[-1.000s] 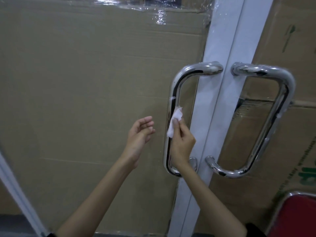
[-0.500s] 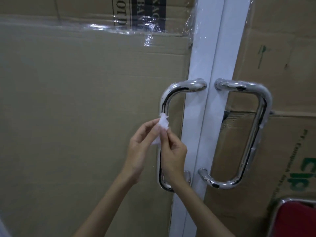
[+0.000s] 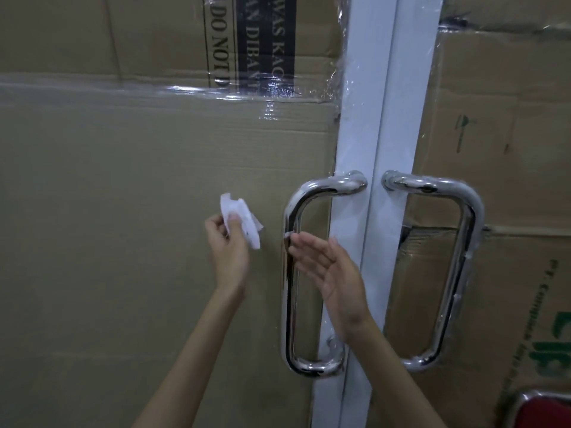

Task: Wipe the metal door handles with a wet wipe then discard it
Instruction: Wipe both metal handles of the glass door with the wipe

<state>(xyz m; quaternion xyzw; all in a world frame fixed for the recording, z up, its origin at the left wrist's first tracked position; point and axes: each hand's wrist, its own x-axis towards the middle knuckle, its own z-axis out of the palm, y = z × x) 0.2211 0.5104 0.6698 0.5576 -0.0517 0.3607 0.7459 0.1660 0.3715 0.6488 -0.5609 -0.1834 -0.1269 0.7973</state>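
Half a second ago both hands met on the wipe right at the left handle; now the wet wipe point(image 3: 239, 218) has passed to the left hand point(image 3: 228, 245) and been carried away to the left, clear of the metal. That hand's fingers point(image 3: 234, 222) pinch the crumpled white wipe from below, holding it up in front of the cardboard sheet point(image 3: 123, 196) that covers the left door. It touches neither handle.

Her right hand point(image 3: 332, 273) has let go and hangs with fingers point(image 3: 304, 242) spread and loose, palm turned to the left, holding nothing. Its fingertips sit just in front of the upright bar of the left door handle point(image 3: 292, 273), but I cannot tell whether they touch it. A small pale scrap shows on that bar beside the fingertips.

On the other side of the white door frame point(image 3: 380, 149), the right door handle point(image 3: 463, 257) stands apart from both hands. Clear plastic film point(image 3: 272, 94) runs across the cardboard above, over black printed lettering. A red chair seat point(image 3: 547, 412) with a chrome rim pokes in at the bottom right corner.
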